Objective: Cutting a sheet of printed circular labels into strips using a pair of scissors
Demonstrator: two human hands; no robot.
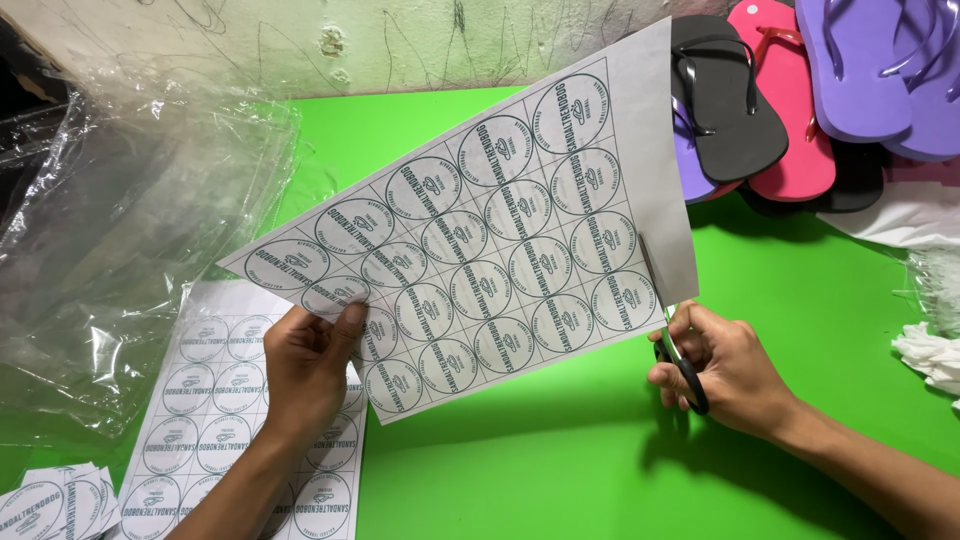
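Head view shows a green counter (560, 470) with clear plastic bags (110, 230) at left and foam sandals (800, 90) piled at the far right. Above it, the left hand (305, 365) pinches a printed label sheet (480, 240) by its lower corner; the right hand (725, 365) grips black-handled scissors (675, 350), blades cutting into the sheet's edge.

A white sheet of round printed labels (490, 240), ruled into a grid, is held tilted above the green tabletop (560, 460), while black-handled scissors (675, 350) stand upright, their blades biting into the sheet's lower right edge beside the outermost column.
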